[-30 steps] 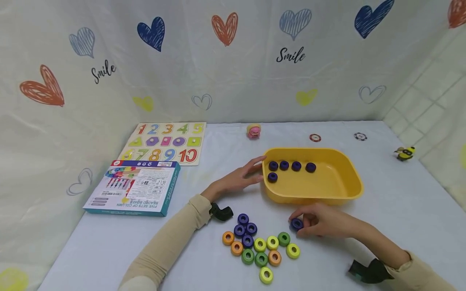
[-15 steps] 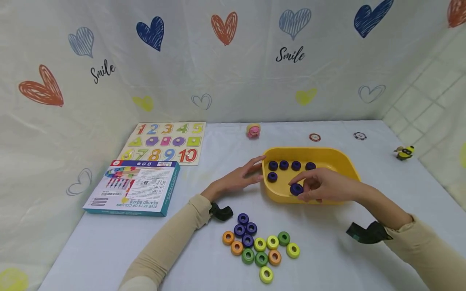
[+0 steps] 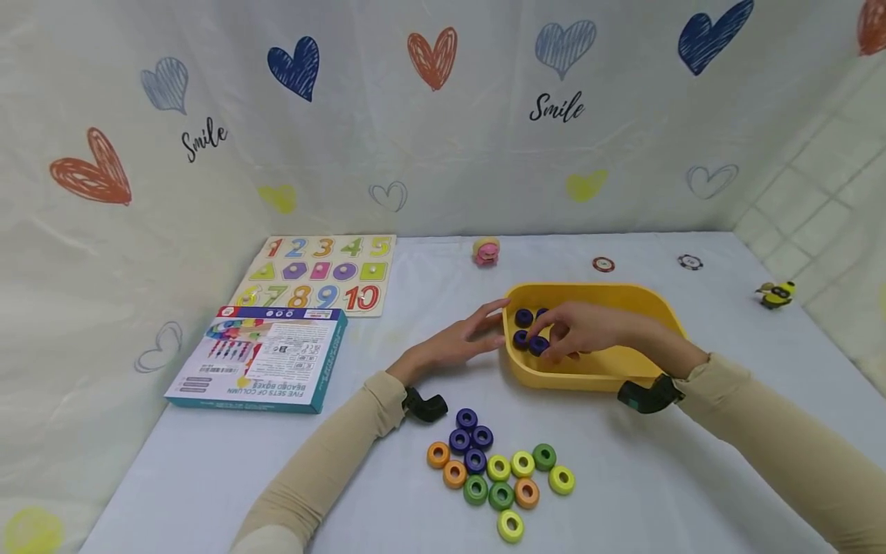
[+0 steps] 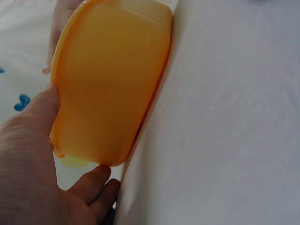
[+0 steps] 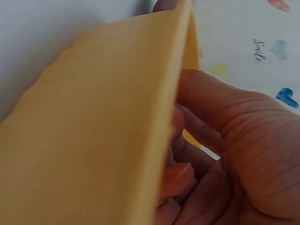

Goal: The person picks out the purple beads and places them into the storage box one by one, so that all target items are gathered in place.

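In the head view a yellow tray [image 3: 602, 375] stands right of the middle of the table. My left hand [image 3: 460, 340] touches its left end with relaxed fingers; in the left wrist view, the thumb of that hand [image 4: 33, 140] lies by the tray's rim. My right hand [image 3: 584, 331] reaches over the front wall and pinches a dark blue ring bead [image 3: 539, 346] low inside the tray. Right beside it sits another dark blue bead [image 3: 521, 339], with more behind, partly covered by the hand. In the right wrist view the tray wall [image 5: 93, 108] hides the fingertips.
Several loose ring beads lie in front of the tray: dark blue [image 3: 474, 461], orange [image 3: 454, 474], green [image 3: 501, 495] and yellow [image 3: 510, 526]. A flat box [image 3: 256, 362] and a number board [image 3: 314, 273] lie left. Small figures [image 3: 487, 251] and chips [image 3: 604, 264] are at the back.
My right hand has carried the dark blue bead from the table in front, over the tray's front wall, then leftward to the row inside. My left hand has stayed at the tray's left end.
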The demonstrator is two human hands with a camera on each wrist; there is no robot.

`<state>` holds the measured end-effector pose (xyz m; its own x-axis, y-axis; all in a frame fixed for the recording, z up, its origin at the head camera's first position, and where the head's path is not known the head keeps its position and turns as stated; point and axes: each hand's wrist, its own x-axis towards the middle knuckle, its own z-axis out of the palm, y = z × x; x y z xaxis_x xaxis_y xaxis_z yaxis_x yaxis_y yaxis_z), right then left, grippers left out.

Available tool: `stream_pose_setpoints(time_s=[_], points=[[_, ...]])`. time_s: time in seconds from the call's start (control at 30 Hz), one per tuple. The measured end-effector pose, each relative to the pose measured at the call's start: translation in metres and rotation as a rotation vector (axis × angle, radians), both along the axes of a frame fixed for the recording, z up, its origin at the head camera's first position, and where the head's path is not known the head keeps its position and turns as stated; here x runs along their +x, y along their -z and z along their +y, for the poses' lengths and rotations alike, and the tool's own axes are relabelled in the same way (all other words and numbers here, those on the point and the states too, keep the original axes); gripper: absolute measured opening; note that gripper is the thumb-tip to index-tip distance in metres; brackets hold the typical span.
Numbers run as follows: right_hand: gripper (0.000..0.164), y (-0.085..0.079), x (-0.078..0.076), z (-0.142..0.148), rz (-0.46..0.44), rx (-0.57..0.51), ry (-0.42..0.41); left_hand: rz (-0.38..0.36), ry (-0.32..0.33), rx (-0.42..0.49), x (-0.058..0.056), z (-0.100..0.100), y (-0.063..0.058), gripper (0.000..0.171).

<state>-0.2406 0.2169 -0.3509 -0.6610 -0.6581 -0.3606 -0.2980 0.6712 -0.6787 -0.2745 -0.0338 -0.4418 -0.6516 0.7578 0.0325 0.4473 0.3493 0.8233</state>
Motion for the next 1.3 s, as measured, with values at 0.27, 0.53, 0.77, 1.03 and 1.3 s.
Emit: stream_pose_setpoints(time_s=[0.27,0.53,0.77,1.03,1.3], points=[[0.034,0.014,0.002,-0.003,-0.106,0.018,0.001,0.001,0.007,0.000,0.002,0.003,0.001,0.062],[0.030,0.022,0.006,0.001,-0.059,0.031,0.027,-0.007,-0.002,-0.011,0.003,0.002,0.004,0.062],[0.034,0.009,0.012,0.004,-0.001,-0.020,0.074,-0.013,-0.002,-0.012,0.004,0.000,0.002,0.062],[0.026,-0.006,0.048,-0.016,0.250,-0.046,0.074,-0.004,0.001,-0.005,0.003,-0.001,0.000,0.062],[0.016,0.001,0.085,-0.057,0.393,-0.062,-0.019,0.014,0.001,0.006,0.001,-0.001,0.002,0.062]])
